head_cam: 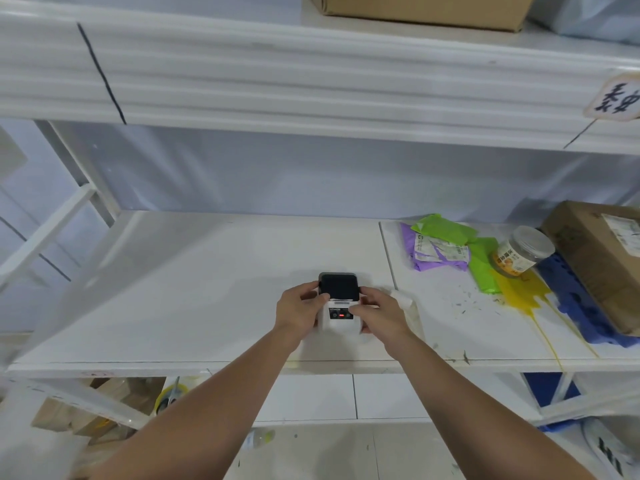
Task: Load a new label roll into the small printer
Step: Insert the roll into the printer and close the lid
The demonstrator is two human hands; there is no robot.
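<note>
Two-handed grip around printer [338, 303]

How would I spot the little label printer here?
Look at the white middle shelf, near its front edge. There the left hand and right hand grip the printer from both sides: a small white box with a dark lid and a red light.

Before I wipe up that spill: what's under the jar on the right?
The jar rests tilted on the edge of a blue foam sheet, with a yellow puddle spreading from beneath. Whatever lies directly under its base is covered.
</note>
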